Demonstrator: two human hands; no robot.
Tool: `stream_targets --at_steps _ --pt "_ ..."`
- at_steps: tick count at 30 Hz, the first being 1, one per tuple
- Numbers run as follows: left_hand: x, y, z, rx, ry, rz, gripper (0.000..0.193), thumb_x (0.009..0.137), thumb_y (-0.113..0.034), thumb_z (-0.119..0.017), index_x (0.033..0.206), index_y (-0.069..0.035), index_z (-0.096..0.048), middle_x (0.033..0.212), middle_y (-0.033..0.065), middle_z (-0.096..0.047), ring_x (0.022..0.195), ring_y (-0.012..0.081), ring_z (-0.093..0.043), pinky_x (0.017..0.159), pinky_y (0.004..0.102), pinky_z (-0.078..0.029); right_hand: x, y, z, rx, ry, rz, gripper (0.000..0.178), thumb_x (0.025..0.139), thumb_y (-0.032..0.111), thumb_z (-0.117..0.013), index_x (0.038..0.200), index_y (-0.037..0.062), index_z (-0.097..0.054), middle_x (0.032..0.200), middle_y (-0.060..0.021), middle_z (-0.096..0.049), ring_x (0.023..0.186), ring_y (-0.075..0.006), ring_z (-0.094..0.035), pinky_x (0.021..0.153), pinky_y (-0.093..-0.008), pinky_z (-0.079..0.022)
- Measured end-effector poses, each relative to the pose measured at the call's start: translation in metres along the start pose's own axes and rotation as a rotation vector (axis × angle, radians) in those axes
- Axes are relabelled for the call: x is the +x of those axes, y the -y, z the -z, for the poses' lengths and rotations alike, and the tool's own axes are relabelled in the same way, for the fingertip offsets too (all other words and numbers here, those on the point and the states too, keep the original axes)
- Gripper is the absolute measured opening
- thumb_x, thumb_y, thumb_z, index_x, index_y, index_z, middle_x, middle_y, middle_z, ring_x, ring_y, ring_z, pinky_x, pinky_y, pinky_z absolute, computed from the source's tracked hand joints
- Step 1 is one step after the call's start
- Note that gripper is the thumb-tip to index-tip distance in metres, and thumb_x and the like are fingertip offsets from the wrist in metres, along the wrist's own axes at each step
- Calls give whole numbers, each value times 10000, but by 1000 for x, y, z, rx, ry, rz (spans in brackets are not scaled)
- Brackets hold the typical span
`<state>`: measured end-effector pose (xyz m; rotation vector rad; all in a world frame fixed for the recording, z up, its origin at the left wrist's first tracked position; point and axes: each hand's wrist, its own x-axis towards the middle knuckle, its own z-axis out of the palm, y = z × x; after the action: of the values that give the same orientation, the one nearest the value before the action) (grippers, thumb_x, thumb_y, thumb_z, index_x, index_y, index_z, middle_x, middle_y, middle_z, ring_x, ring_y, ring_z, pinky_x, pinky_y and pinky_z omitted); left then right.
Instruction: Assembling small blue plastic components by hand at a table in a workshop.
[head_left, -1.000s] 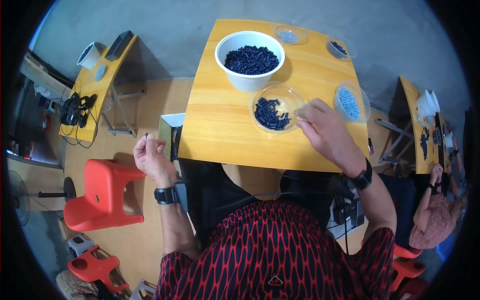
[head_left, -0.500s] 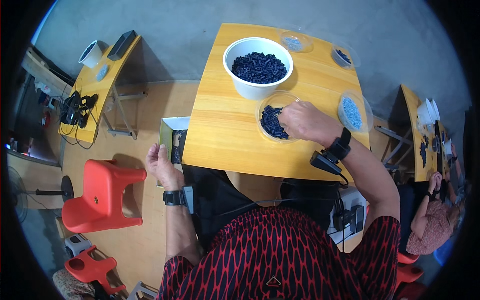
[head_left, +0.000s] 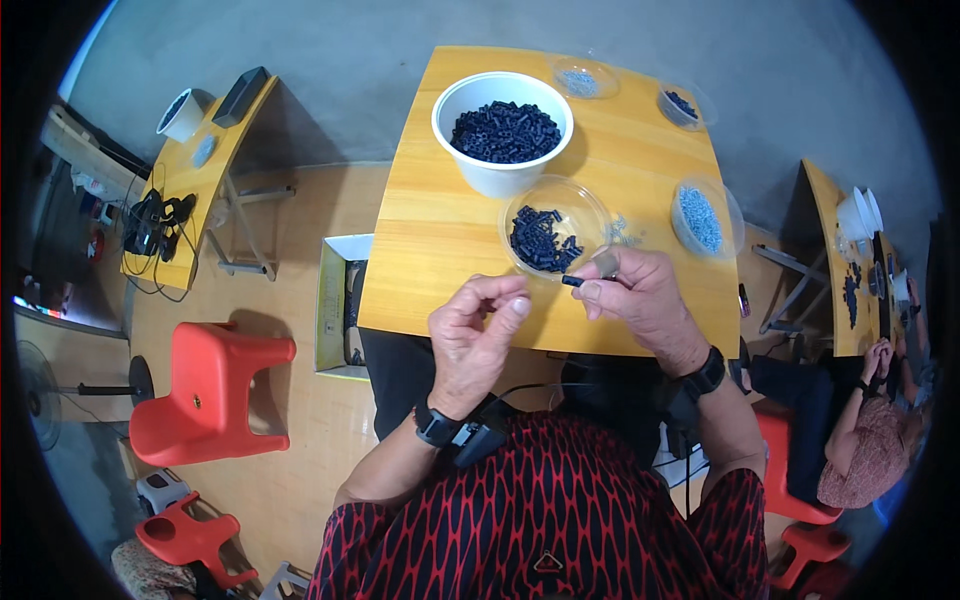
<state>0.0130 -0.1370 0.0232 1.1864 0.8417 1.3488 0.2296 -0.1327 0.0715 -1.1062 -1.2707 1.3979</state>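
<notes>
Between the thumb and fingers of my right hand (head_left: 645, 305) is a small dark plastic tube (head_left: 572, 281), one end pointing left. Facing it is my left hand (head_left: 472, 340), its thumb and fingers curled together; what they hold, if anything, is too small to make out. Both hands are over the table's near edge, apart from each other. Just beyond them sits a clear round dish (head_left: 590, 215) partly filled with dark tubes (head_left: 540, 240). Several small silvery pieces (head_left: 625, 232) lie loose on the wood beside it.
A white tub (head_left: 500, 178) heaped with dark tubes stands on the wooden table (head_left: 420, 230). Clear tubs (head_left: 700, 218) of silvery pieces and a dish (head_left: 683, 106) of dark tubes line the right and far sides. An open box (head_left: 332, 310) stands left of the table.
My right hand has come out of the dish and back toward me with a dark tube. My left hand has moved right, from beside the table to near the right hand.
</notes>
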Motion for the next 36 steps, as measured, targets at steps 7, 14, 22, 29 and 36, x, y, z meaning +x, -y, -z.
stream_targets --at_steps 7,14,22,29,36 --pt "-7 4 -25 -6 142 62 208 918 -24 -715 1116 31 -685 979 75 -688 866 105 -646 796 233 -521 -22 -16 12 -90 48 -142 112 920 95 -699 992 9 -702 793 -17 -681 662 -51 -625 563 -196 -486" --pt "-13 16 -33 -91 236 272 83 922 21 -672 999 12 -641 888 85 -697 774 129 -673 738 252 -554 -40 -29 18 38 64 -165 153 945 142 -697 1019 8 -706 849 -23 -695 666 -44 -623 555 -188 -484" --pt "-20 39 -20 -404 174 485 90 939 63 -539 973 6 -600 883 122 -671 704 183 -669 696 318 -585 -49 -55 68 -614 -298 78 122 921 89 -682 966 -22 -666 831 -100 -668 717 -171 -657 629 -313 -510" --pt "-21 45 -21 -407 161 517 157 988 -1 -551 1116 26 -636 898 94 -669 718 161 -661 699 318 -589 -6 -57 101 -964 -410 335 89 886 14 -623 954 -42 -631 907 -216 -627 868 -399 -621 750 -442 -502" --pt "-20 48 -17 -418 207 543 170 1009 -64 -576 1140 24 -639 923 82 -666 736 153 -662 714 314 -593 10 -59 102 -1128 -319 342 69 893 43 -584 870 -21 -595 865 -211 -573 841 -425 -582 745 -479 -479"
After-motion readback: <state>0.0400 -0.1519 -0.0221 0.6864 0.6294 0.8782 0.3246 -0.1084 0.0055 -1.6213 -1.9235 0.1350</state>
